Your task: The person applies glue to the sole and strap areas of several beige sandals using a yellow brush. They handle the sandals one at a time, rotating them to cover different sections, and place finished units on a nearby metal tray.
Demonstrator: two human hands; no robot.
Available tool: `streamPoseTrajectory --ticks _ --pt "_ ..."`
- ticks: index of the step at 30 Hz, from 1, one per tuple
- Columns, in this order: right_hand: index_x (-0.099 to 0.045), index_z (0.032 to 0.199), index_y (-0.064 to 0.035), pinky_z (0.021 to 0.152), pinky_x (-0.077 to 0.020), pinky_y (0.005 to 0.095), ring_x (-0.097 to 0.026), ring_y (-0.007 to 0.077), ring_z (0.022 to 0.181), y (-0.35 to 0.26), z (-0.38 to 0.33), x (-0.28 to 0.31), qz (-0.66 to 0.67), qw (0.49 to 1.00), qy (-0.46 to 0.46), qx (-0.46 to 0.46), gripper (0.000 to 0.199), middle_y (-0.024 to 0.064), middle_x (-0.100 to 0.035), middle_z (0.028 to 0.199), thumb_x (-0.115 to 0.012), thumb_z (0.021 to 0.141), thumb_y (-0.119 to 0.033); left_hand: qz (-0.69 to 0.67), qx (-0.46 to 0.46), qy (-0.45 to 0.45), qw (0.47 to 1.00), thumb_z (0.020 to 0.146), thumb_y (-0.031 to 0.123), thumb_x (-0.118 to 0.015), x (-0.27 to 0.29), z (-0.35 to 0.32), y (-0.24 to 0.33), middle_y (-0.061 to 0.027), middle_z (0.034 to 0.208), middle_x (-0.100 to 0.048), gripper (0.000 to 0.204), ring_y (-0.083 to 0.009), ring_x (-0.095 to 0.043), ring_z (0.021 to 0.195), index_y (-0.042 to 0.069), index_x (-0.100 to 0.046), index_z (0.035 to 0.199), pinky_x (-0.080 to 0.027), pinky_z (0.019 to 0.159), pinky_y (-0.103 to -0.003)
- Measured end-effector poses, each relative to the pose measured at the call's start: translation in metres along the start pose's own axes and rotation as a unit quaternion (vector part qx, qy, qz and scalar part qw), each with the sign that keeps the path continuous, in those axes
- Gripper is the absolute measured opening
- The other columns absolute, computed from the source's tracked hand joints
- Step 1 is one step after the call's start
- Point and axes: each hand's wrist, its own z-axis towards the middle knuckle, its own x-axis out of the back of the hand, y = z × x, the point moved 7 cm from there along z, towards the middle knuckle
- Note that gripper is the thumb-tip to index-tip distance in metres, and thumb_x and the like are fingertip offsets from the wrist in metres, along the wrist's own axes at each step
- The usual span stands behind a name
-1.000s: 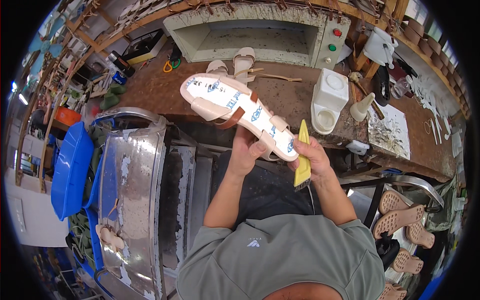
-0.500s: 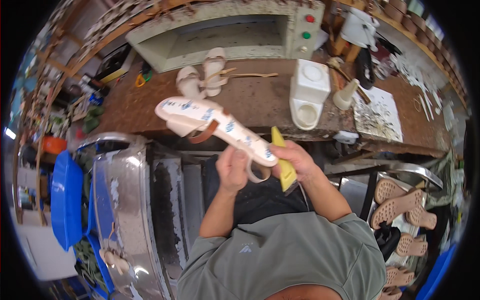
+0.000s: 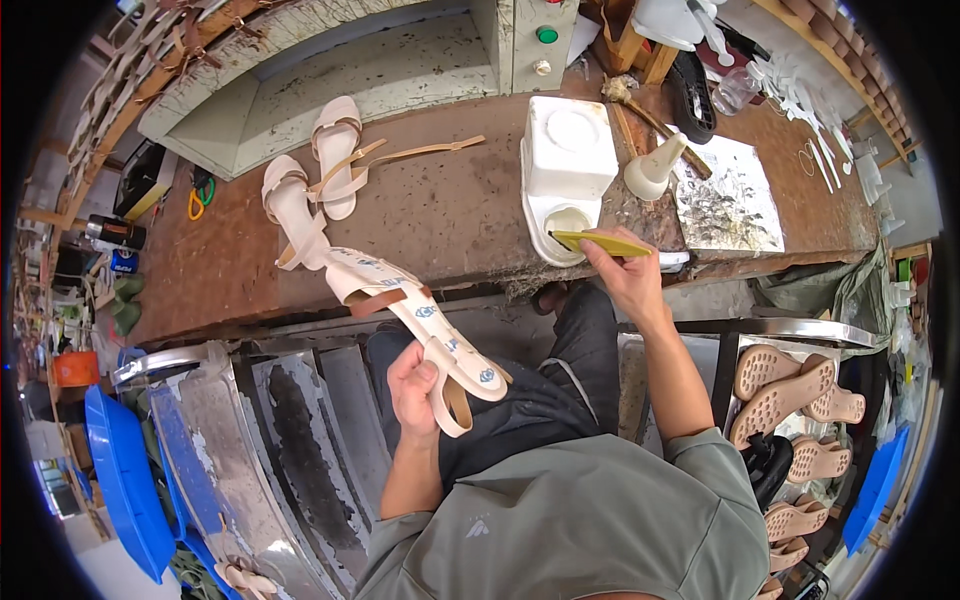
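Note:
My left hand is closed around the heel end of a beige strappy sandal. The sandal's pale underside, printed with blue marks, faces up, and a brown strap crosses it. My right hand grips a flat yellow tool; its kind is not clear. The tool's far end reaches into the open front cup of a white plastic container at the bench edge. Whatever lies in the cup is hard to make out. Two more beige sandals rest on the bench, beyond the held one.
On the wooden workbench, a white cone-shaped bottle, a stained paper and a black sole lie to the right. Several beige soles fill a rack at my right. Metal trolley and blue bin stand left.
My right hand has moved from the sandal to the white container, carrying the yellow tool. My left hand has drawn the sandal lower and to the left. The view has shifted.

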Motion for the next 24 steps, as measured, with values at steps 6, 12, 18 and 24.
streamPoseTrajectory --ticks 6,12,18,24 --pt "-0.066 0.091 0.0010 0.058 -0.0447 0.0255 -0.057 0.0125 0.066 0.009 0.006 -0.009 0.013 1.000 -0.006 0.010 0.014 0.0069 -0.064 0.079 -0.064 0.083 -0.010 0.031 0.006 -0.031 0.999 0.080 0.028 -0.054 -0.007 0.011 -0.007 -0.0117 0.076 -0.063 0.039 -0.0130 -0.057 0.064 -0.010 -0.058 0.083 -0.042 0.057 -0.023" --pt "-0.066 0.088 0.0006 0.054 -0.0417 0.0200 -0.053 0.0065 0.059 0.028 0.003 -0.003 0.161 0.976 0.007 -0.148 0.012 0.0001 -0.063 0.071 -0.064 0.084 -0.010 0.033 -0.010 -0.085 0.996 0.080 0.031 -0.055 -0.023 0.014 -0.002 -0.0144 0.071 -0.063 0.042 -0.0142 -0.056 0.057 -0.010 -0.059 0.073 -0.042 0.052 -0.025" --pt "-0.064 0.085 0.0026 0.049 -0.0409 0.0218 -0.056 0.0114 0.057 -0.047 -0.018 0.005 0.405 0.908 0.049 -0.096 0.011 0.0064 -0.064 0.070 -0.065 0.081 -0.008 0.011 -0.027 -0.172 0.985 0.082 0.031 -0.053 -0.068 0.004 0.029 -0.0194 0.076 -0.064 0.043 -0.0193 -0.060 0.060 -0.012 -0.059 0.075 -0.047 0.057 -0.029" --pt "-0.062 0.090 0.0060 0.058 -0.0475 0.0290 -0.060 0.0211 0.062 -0.124 -0.033 -0.003 0.323 0.922 0.031 0.212 0.016 0.0143 -0.065 0.078 -0.066 0.078 -0.003 0.020 -0.072 -0.235 0.969 0.085 0.026 -0.050 -0.095 -0.022 0.060 -0.0178 0.068 -0.061 0.038 -0.0239 -0.057 0.057 -0.007 -0.053 0.065 -0.045 0.054 -0.033"
